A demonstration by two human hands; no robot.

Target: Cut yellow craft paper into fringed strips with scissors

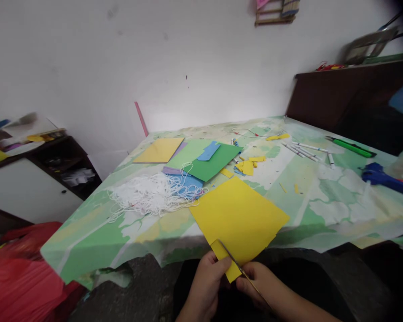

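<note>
A large yellow paper sheet (240, 214) lies over the table's front edge, its near corner reaching toward me. My left hand (210, 277) pinches a narrow strip of it, thumb on top. In my right hand (255, 279) are scissors (231, 258), with a thin dark blade lying across the sheet along the strip's inner side. The blade tip points away from me, and the scissors' grip is partly hidden by my fingers. Just beyond the sheet are small yellow paper scraps (246, 167) and a green paper sheet (218, 163).
A tangle of white string (149, 192) sits left on the patterned tablecloth (97, 243). Behind it are orange-yellow paper (159, 150) and a blue piece (208, 151). At right are several white markers (304, 152), a green cutter (351, 146) and a dark blue tool (386, 178).
</note>
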